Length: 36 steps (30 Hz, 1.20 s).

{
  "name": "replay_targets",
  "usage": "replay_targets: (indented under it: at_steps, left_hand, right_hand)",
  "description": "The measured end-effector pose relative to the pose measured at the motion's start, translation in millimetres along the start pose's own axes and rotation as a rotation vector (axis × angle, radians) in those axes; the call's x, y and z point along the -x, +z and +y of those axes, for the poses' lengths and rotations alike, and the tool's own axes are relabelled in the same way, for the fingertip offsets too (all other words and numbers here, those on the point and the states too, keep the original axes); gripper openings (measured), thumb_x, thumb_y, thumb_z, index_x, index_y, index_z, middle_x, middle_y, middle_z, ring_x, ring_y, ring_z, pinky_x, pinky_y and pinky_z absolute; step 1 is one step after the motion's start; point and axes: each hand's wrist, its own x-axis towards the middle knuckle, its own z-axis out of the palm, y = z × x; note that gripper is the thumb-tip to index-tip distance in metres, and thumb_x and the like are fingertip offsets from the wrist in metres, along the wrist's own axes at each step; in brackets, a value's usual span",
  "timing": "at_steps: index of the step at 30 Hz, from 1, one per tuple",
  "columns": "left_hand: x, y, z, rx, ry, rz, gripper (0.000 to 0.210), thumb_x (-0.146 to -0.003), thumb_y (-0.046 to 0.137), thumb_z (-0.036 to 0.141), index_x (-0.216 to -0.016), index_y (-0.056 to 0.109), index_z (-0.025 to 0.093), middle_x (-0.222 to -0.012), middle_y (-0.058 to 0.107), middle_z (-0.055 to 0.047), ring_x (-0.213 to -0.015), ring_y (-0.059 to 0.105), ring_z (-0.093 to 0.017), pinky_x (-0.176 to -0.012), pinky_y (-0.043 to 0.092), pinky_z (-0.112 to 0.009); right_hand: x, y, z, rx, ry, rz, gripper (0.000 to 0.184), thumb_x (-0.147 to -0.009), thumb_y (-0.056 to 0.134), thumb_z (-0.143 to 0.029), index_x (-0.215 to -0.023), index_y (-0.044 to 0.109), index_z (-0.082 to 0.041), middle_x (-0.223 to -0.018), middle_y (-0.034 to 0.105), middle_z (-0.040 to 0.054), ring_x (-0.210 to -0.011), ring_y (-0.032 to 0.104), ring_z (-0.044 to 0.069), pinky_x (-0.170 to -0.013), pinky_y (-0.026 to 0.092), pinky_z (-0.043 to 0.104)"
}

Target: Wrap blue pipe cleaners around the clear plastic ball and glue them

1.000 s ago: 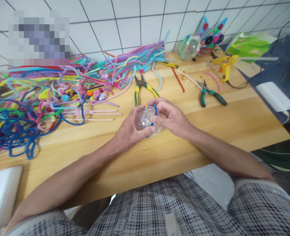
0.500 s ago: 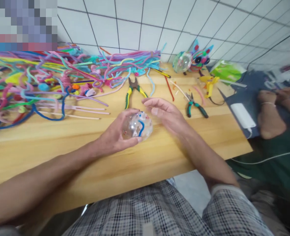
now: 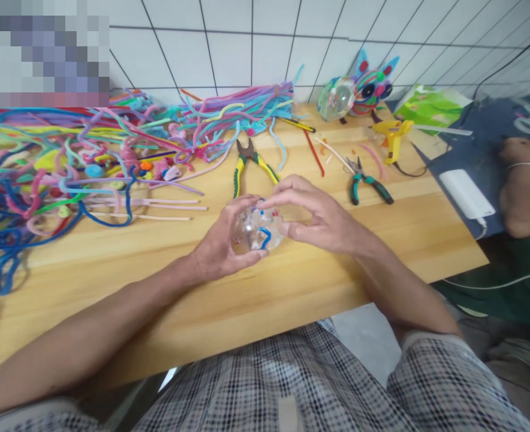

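- the clear ball [image 3: 252, 231] sits in the grasp of the left hand [image 3: 217, 243], above the bench [image 3: 292, 294]; the palm lies against the ball's left side, fingers over its far edge, thumb along its near edge.
- the left hand is clamped on the ball.
- the right hand [image 3: 321, 219] is at the ball's right side, its thumb and fingers spread apart, fingertips over the ball's far right edge; whether they press on it, i cannot tell.
- a short bent blue strip [image 3: 267, 233] shows at the right half of the ball; whether it is on the surface or inside, i cannot tell.
- half a second ago the right hand was drawn off from the ball, with a gap between them; now it is back at the ball's edge.
- a second ago the right thumb and fingers were on the blue strip itself; now the strip is free of them.
- the left hand keeps its hold on the ball through all three moments.
- beyond the ball lie yellow-handled pliers [image 3: 248, 155] with their jaws apart.
- to the right of the ball and farther off are teal-handled pliers [image 3: 358, 177] and a yellow glue gun [image 3: 391, 133].
- left of the ball spreads a tangled heap of fuzzy strips [image 3: 98, 186].
- well off to the right of the ball, another person's arm [image 3: 522, 195] wears a bracelet.
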Motion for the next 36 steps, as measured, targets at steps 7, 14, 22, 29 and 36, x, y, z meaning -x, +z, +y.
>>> replay_targets:
  at_steps: [7, 14, 22, 29, 36]
  left_hand:
    - [0, -4.3, 0, 0.065, -0.067, -0.091, 0.097, -0.091, 0.091, 0.045, -0.171, 0.037, 0.037, -0.166, 0.055, -0.015, -0.157, 0.055, -0.040, -0.132, 0.052, -0.064]
    - [-3, -9.2, 0, 0.103, -0.072, -0.160, 0.097, -0.091, 0.092, 0.045, -0.171, 0.038, 0.035, -0.167, 0.054, -0.016, -0.158, 0.056, -0.040, -0.133, 0.051, -0.062]
    - [-7, -13.7, 1, 0.121, -0.097, -0.197, 0.092, -0.090, 0.092, 0.049, -0.166, 0.043, 0.032, -0.164, 0.058, -0.016, -0.150, 0.064, -0.039, -0.125, 0.059, -0.059]
    - [-11, -13.9, 5, 0.132, -0.117, -0.205, 0.090, -0.086, 0.094, 0.047, -0.162, 0.048, 0.034, -0.160, 0.062, -0.015, -0.145, 0.068, -0.039, -0.121, 0.062, -0.058]
    - [-10, -12.9, 5, 0.147, -0.121, -0.186, 0.089, -0.084, 0.096, 0.046, -0.161, 0.051, 0.033, -0.158, 0.064, -0.014, -0.146, 0.067, -0.040, -0.123, 0.060, -0.060]
  right_hand:
    - [-1, -2, 1, 0.029, -0.086, -0.178, 0.028, -0.108, 0.071, -0.033, -0.136, 0.078, -0.031, -0.115, 0.072, 0.0052, -0.108, 0.068, 0.022, -0.102, 0.054, 0.041]
    - [-5, -4, 7, -0.047, -0.073, -0.252, 0.032, -0.113, 0.067, -0.046, -0.139, 0.079, -0.032, -0.111, 0.073, 0.0035, -0.102, 0.070, 0.019, -0.094, 0.054, 0.036]
    - [-6, -2, 9, -0.059, -0.110, -0.214, 0.039, -0.110, 0.066, -0.060, -0.133, 0.081, -0.033, -0.097, 0.067, 0.0004, -0.090, 0.065, 0.016, -0.087, 0.052, 0.032]
    - [-5, -2, 6, -0.065, -0.093, -0.172, 0.034, -0.105, 0.074, -0.059, -0.120, 0.084, -0.030, -0.103, 0.071, 0.0021, -0.095, 0.068, 0.017, -0.090, 0.053, 0.033]
    - [-6, 4, 6, -0.079, -0.055, -0.040, 0.035, -0.099, 0.084, -0.057, -0.091, 0.077, -0.024, -0.087, 0.071, -0.0002, -0.081, 0.065, 0.016, -0.077, 0.050, 0.032]
